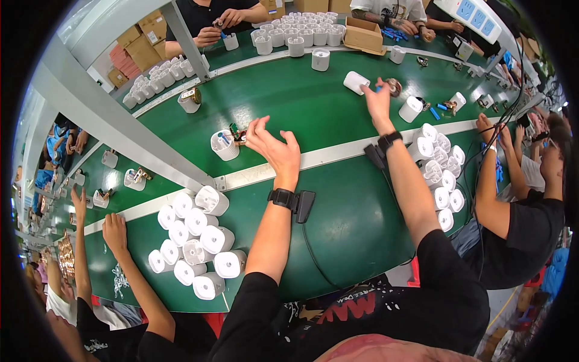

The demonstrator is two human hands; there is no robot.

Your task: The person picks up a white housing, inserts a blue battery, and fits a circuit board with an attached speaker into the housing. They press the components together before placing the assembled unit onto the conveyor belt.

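Note:
My left hand (pixel 274 146) is over the green work surface with its fingers loosely bent and thumb apart, holding nothing I can see. Close to its fingertips stands a white plastic housing (pixel 224 146) with a blue cylinder, a green circuit board and copper-coloured parts at its top. Farther out, my right hand (pixel 378 104) reaches with thumb and fingers spread. Its thumb is at the end of a white housing (pixel 356 82) lying on its side; contact is unclear. A round copper-coloured part (pixel 394 87) sits just beyond its fingers, partly hidden by them.
White housings are grouped at the near left (pixel 196 244) and near right (pixel 445 175). A grey metal post (pixel 126 114) slants across the left. Black cables (pixel 316 253) run from my wrist straps. Co-workers sit on both sides and opposite, near an open cardboard box (pixel 363 36).

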